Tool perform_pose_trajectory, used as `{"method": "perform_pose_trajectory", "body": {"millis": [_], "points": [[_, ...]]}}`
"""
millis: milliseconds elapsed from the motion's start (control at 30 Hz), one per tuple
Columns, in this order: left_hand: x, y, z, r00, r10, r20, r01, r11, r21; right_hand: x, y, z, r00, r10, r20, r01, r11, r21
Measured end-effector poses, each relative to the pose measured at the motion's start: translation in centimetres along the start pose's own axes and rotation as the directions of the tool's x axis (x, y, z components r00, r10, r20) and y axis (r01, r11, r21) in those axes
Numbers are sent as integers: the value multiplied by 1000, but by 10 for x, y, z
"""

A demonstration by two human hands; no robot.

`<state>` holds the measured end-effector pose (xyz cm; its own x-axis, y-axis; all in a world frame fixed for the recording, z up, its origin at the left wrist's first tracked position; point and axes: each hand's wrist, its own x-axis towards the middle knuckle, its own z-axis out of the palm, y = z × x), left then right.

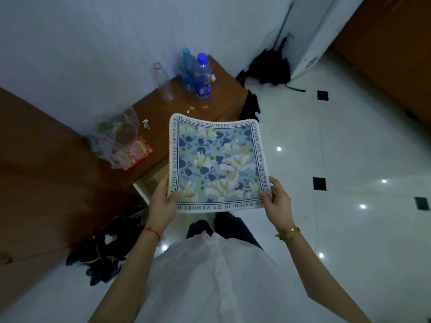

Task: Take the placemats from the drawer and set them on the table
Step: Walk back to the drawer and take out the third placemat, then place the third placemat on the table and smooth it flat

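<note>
While the left hand [163, 201] and right hand [276, 201] each pinch a near corner, the placemat [215, 164] hangs in air over the table [224, 89] edge; it looks light, soft, sagging slightly, best held by its edges.

One placemat [217, 163], three bottles [202, 76], one plastic bag [112, 136], one red packet [137, 152]

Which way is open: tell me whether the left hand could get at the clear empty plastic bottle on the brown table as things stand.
Probably not yet: the left hand grips the floral placemat together with the right hand. Nothing stands before the clear empty plastic bottle.
</note>
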<state>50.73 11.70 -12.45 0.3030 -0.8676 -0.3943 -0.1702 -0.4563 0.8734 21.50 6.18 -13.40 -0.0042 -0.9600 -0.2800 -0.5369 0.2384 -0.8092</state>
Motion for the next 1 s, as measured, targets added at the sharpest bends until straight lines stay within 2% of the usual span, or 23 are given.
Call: {"method": "perform_pose_trajectory", "body": {"millis": [167, 300, 433, 667, 1000], "points": [[12, 31, 16, 974, 146, 171, -162, 983, 81, -39, 5, -26, 980, 50, -191, -38, 997, 67], [19, 53, 47, 939, 154, 306, -200, 972, 124, -69, 21, -47, 931, 115, -346, -88, 992, 93], [19, 81, 95, 878, 192, 438, -304, 931, 202, -94, 43, -74, 860, 218, -462, -159, 974, 163], [6, 129, 218, 734, 248, 632, -471, 857, 210, -129, 89, -151, 723, 356, -592, -224, 932, 286], [-45, 178, 424, 557, 305, 772, -567, 819, 85, -166, 172, -300, 525, 385, -759, -234, 923, 306]]}}
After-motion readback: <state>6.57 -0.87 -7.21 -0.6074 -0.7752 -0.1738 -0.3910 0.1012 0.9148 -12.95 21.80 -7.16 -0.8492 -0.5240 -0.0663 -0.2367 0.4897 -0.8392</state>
